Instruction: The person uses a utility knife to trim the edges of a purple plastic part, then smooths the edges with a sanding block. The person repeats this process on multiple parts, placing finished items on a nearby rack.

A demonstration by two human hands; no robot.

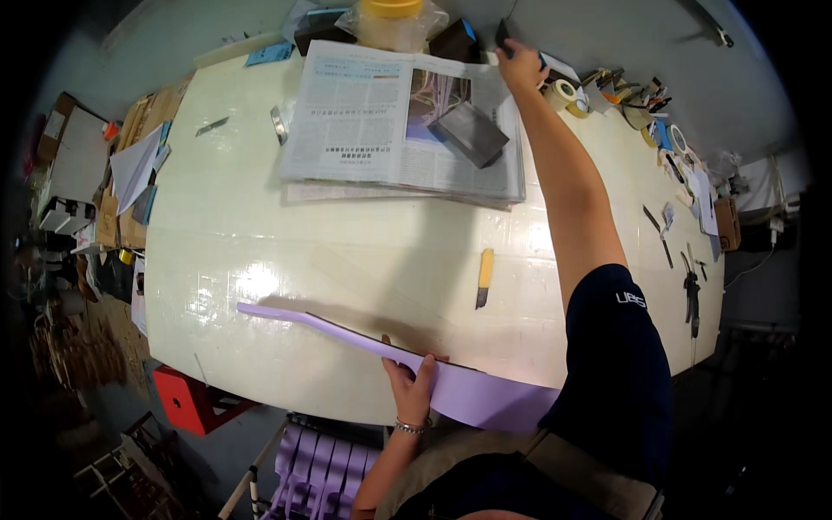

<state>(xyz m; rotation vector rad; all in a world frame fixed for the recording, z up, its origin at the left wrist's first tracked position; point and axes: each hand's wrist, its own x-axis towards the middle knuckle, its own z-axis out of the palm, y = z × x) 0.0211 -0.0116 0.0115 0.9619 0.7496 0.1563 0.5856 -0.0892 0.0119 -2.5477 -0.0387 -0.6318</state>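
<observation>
While the left hand (pixel 412 388) clamps the guitar (pixel 492 398), neck (pixel 347 335) slanting toward mid-left, the right hand (pixel 522 67) is way up top, can't tell its grip.

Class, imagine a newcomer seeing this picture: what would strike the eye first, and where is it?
First, the lilac guitar-like instrument at the near edge of the pale table, held by the left hand around where neck meets body. Next, the open newspaper toward the table's far side, with a dark grey block on its right-hand page. Then the bright red stool, at the picture's lower left.
</observation>
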